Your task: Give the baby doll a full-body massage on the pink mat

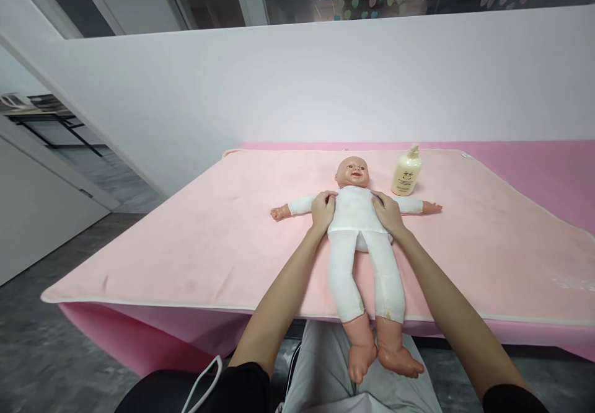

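A baby doll (357, 211) with a white cloth body lies on its back on a pink blanket (199, 233), its head toward the wall and its arms spread wide. Its lower legs and feet hang past the blanket's front edge, above my lap. My left hand (324, 211) grips the torso just under the doll's arm on the left side. On the opposite side, my right hand (387, 212) holds the torso below the other arm. Both sets of fingers curl around the chest and are partly hidden. A pale yellow pump bottle (406, 172) stands upright near the doll's head.
Under the blanket, a pink cover (548, 171) shows at the right and hangs over the front edge. A white wall (325, 84) rises behind, with dark glass above it. A white cable (204, 381) loops beside my left sleeve.
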Available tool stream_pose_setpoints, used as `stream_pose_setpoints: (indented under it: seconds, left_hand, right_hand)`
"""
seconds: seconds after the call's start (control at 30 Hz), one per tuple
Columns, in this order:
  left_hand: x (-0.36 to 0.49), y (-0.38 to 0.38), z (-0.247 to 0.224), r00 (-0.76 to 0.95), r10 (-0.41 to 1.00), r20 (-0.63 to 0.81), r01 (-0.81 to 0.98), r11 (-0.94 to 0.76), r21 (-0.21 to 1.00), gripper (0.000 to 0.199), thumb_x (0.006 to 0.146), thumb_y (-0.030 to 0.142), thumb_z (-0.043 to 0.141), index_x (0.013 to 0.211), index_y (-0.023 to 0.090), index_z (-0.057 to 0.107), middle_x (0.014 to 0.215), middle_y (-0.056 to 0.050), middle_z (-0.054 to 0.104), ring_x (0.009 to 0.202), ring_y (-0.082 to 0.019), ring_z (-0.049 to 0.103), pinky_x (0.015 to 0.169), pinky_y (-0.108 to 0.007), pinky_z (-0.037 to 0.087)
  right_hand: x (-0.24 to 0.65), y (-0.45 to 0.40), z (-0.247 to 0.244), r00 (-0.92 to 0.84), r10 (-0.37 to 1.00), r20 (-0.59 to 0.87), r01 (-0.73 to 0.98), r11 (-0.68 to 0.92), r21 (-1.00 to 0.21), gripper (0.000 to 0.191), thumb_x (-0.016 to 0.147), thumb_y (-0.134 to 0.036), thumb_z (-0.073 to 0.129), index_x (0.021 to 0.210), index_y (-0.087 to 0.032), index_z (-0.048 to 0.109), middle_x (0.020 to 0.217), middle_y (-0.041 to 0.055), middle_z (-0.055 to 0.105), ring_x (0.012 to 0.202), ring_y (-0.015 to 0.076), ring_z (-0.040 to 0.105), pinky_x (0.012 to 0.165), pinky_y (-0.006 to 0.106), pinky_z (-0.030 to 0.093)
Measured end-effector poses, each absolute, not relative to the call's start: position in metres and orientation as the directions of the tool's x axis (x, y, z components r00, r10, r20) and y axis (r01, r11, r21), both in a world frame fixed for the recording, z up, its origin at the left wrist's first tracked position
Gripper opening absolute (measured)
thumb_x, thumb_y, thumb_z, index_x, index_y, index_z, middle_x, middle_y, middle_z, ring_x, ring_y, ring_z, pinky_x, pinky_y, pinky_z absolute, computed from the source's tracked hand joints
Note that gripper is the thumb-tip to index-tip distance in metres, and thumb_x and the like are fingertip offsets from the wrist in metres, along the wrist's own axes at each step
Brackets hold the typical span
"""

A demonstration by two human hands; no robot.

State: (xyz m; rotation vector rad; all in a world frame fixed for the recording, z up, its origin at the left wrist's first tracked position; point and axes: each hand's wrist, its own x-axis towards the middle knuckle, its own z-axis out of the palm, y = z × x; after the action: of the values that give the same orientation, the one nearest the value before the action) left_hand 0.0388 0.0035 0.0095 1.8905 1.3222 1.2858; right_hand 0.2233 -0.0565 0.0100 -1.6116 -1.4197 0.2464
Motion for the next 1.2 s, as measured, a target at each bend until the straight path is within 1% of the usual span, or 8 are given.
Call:
stream_pose_setpoints:
  seconds: [0.37,0.63,1.0,1.2]
  left_hand:
    - [0.0390,0.0028,0.0101,0.081,0.909,0.408,0.435,-0.401,0.806,0.024,0.084,0.016,0.043,0.084,0.020,0.067,0.095,-0.004,0.070,0.092,-0.018,0.062,0.087,-0.031,0.045]
    - [0.0390,0.0040,0.0092,0.084,0.908,0.411,0.429,-0.405,0.807,0.024,0.084,0.016,0.043,0.085,0.019,0.067,0.095,-0.005,0.070,0.093,-0.018,0.062,0.087,-0.032,0.045]
    - [0.0396,0.0036,0.0101,0.078,0.909,0.410,0.432,-0.401,0.808,0.024,0.084,0.015,0.044,0.084,0.020,0.067,0.094,-0.003,0.070,0.091,-0.018,0.062,0.086,-0.030,0.045]
    - [0.0401,0.0029,0.0106,0.074,0.912,0.403,0.430,-0.393,0.813,0.023,0.084,0.015,0.044,0.084,0.020,0.067,0.094,-0.004,0.070,0.092,-0.018,0.062,0.086,-0.031,0.045]
  right_hand:
    - [0.2253,-0.0544,0.0061,0.307,0.846,0.435,0.660,0.140,-0.738,0.035,0.083,-0.025,0.044,0.108,-0.018,0.066,0.112,0.0079,0.067,0.106,0.0223,0.060,0.098,0.041,0.043]
    - [0.2245,-0.0551,0.0078,0.304,0.854,0.423,0.664,0.129,-0.736,0.036,0.083,-0.025,0.042,0.109,-0.016,0.066,0.113,0.0094,0.066,0.107,0.0230,0.060,0.098,0.041,0.043]
    - [0.2244,-0.0552,0.0069,0.318,0.846,0.428,0.646,0.137,-0.751,0.035,0.084,-0.026,0.042,0.108,-0.018,0.066,0.113,0.0077,0.066,0.107,0.0221,0.060,0.098,0.041,0.043]
    - [0.2246,-0.0561,0.0085,0.313,0.852,0.420,0.654,0.128,-0.746,0.036,0.083,-0.025,0.043,0.109,-0.016,0.065,0.114,0.0090,0.066,0.107,0.0228,0.060,0.098,0.040,0.043]
